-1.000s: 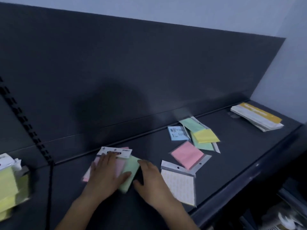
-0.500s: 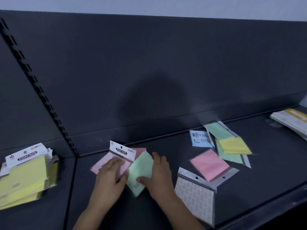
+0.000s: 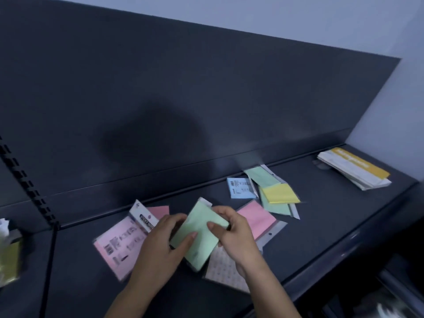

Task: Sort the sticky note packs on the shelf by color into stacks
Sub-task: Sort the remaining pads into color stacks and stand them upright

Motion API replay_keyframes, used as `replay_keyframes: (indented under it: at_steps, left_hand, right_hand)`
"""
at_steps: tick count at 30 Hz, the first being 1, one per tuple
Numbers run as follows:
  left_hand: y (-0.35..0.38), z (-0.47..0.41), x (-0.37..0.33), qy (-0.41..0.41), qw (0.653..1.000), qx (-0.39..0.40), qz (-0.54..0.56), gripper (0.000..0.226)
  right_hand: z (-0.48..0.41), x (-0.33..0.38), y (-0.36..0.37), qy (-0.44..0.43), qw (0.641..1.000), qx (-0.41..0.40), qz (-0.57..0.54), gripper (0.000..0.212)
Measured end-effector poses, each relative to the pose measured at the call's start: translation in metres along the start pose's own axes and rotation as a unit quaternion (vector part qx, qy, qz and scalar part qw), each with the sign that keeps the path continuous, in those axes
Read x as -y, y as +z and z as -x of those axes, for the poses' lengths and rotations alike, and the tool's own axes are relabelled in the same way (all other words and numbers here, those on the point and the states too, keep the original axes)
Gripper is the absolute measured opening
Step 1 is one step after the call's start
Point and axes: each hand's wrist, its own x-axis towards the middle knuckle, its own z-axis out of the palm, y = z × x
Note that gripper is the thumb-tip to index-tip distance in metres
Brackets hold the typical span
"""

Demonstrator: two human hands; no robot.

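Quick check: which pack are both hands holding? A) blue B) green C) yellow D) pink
B: the left hand and right hand both grip the green pack, thumbs on its face; the yellow pack and blue pack lie further right on the shelf.

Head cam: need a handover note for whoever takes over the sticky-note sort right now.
Left hand and right hand: both hold one green pack, tilted, over the shelf.
Left side: pink pair, overlapping.
Right side: loose pink, blue pack, yellow pack lying on two greens. Dotted pack under the right hand.
Done: pinks partly gathered.
Left: join the held green with the two greens, move the loose pink to the pair, then place yellow and blue.
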Motion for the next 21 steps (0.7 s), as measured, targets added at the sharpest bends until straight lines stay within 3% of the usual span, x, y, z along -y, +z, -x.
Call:
replay_keyframes:
  at_steps: [4, 7, 10, 12, 15, 18, 21]
  left_hand:
    - [0.016, -0.013, -0.011, -0.118, 0.980, 0.012, 0.162, 0.016]
    - [0.038, -0.018, -0.020, -0.203, 0.925, -0.019, 0.322, 0.011]
    - [0.063, -0.025, -0.030, -0.249, 0.874, -0.094, 0.407, 0.018]
    - [0.075, -0.033, -0.035, -0.271, 0.847, -0.139, 0.436, 0.014]
    - [0.089, -0.047, -0.041, -0.303, 0.822, -0.196, 0.441, 0.009]
    - [0.102, -0.059, -0.049, -0.316, 0.811, -0.206, 0.447, 0.016]
    - [0.111, -0.066, -0.054, -0.324, 0.803, -0.233, 0.443, 0.026]
  right_hand:
    - [0.001, 0.005, -0.028, 0.034, 0.994, 0.032, -0.096, 0.020]
    - [-0.006, 0.001, -0.043, 0.059, 0.984, 0.019, -0.168, 0.017]
    - [-0.020, -0.005, -0.060, 0.073, 0.980, 0.039, -0.181, 0.018]
    - [-0.032, -0.008, -0.076, 0.068, 0.988, 0.056, -0.123, 0.017]
    - [-0.065, -0.016, -0.120, -0.003, 0.998, -0.020, 0.062, 0.014]
    - [-0.110, -0.023, -0.169, -0.053, 0.967, -0.113, 0.221, 0.019]
    - [-0.152, -0.028, -0.197, -0.032, 0.916, -0.126, 0.381, 0.042]
